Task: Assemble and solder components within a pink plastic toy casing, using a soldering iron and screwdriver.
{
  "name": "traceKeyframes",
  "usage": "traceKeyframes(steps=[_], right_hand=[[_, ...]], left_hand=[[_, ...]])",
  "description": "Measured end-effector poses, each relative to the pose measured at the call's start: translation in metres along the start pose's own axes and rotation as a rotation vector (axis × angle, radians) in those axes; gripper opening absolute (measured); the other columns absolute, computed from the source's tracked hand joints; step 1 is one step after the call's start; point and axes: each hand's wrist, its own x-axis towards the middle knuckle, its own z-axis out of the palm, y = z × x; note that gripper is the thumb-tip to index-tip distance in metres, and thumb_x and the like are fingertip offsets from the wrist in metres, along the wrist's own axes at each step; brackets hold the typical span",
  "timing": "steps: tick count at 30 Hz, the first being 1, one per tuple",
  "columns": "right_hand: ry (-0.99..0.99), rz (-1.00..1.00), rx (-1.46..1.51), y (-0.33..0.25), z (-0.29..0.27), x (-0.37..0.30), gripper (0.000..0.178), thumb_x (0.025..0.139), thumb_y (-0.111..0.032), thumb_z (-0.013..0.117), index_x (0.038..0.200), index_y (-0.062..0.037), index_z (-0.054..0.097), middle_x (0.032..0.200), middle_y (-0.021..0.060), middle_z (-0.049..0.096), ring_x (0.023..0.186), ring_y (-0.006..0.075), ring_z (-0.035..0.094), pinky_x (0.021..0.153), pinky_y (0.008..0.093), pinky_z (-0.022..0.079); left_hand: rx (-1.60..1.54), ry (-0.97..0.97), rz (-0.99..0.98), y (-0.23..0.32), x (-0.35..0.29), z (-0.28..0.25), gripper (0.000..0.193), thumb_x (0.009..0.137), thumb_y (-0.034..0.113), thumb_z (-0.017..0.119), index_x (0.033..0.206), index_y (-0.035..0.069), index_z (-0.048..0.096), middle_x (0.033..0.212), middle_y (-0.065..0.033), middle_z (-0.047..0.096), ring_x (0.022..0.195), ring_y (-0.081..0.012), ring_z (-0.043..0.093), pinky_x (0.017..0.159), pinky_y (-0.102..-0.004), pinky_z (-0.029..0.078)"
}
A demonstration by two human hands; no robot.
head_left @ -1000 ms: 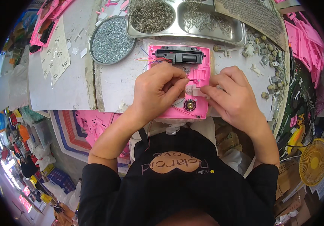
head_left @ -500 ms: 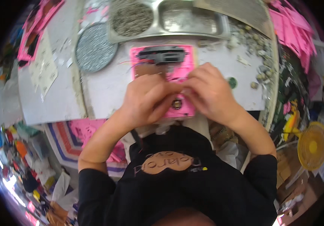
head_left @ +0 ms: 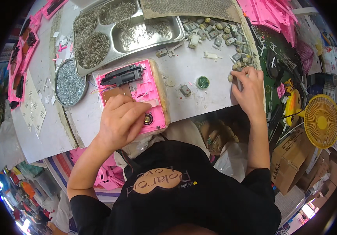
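A pink plastic casing (head_left: 158,113) lies before me, holding a black plastic part (head_left: 121,75), a brown circuit board (head_left: 115,93), thin wires and a small round speaker (head_left: 148,118). My left hand (head_left: 120,119) rests over its lower left half, fingers curled together. A pale piece (head_left: 152,103) shows by its fingertips; whether they grip it is unclear. Over at the table's right edge, my right hand (head_left: 250,88) reaches toward a small motor (head_left: 230,78), thumb and forefinger apart around that spot. Several more small motors (head_left: 217,41) lie heaped beyond it.
A metal tray (head_left: 180,33) of small springs stands at the back, partly under a brownish board (head_left: 192,8). Left of the casing is a round dish (head_left: 85,92) of screws. A green-filled round tub (head_left: 202,82) and a loose motor (head_left: 185,90) sit mid-table. A yellow fan (head_left: 322,120) stands right.
My hands were together over the casing. Now the right has moved away to the motors at the right edge, while the left stays at the casing. The whole view has shifted and turned.
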Motion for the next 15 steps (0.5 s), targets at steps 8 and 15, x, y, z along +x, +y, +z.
traceKeyframes(steps=[8, 15], right_hand=[[-0.02, -0.353, 0.553, -0.103, -0.018, 0.017, 0.035, 0.072, -0.01, 0.078, 0.104, -0.0054, 0.063, 0.102, 0.0114, 0.065, 0.096, 0.034, 0.061, 0.087, 0.0441, 0.049], [-0.455, -0.261, 1.015, -0.096, -0.023, 0.013, 0.025, 0.078, -0.007, 0.081, 0.099, -0.0033, 0.068, 0.085, 0.0111, 0.067, 0.079, 0.0273, 0.067, 0.076, 0.0374, 0.054]], left_hand=[[-0.411, -0.195, -0.498, 0.046, 0.059, 0.013, 0.019, 0.09, 0.013, 0.073, 0.103, 0.001, 0.068, 0.076, -0.0103, 0.065, 0.056, -0.0227, 0.059, 0.053, -0.0354, 0.045], [-0.568, -0.462, -0.394, 0.025, 0.055, -0.003, 0.024, 0.095, 0.024, 0.07, 0.088, 0.002, 0.064, 0.061, -0.013, 0.057, 0.054, -0.0258, 0.059, 0.053, -0.0393, 0.043]])
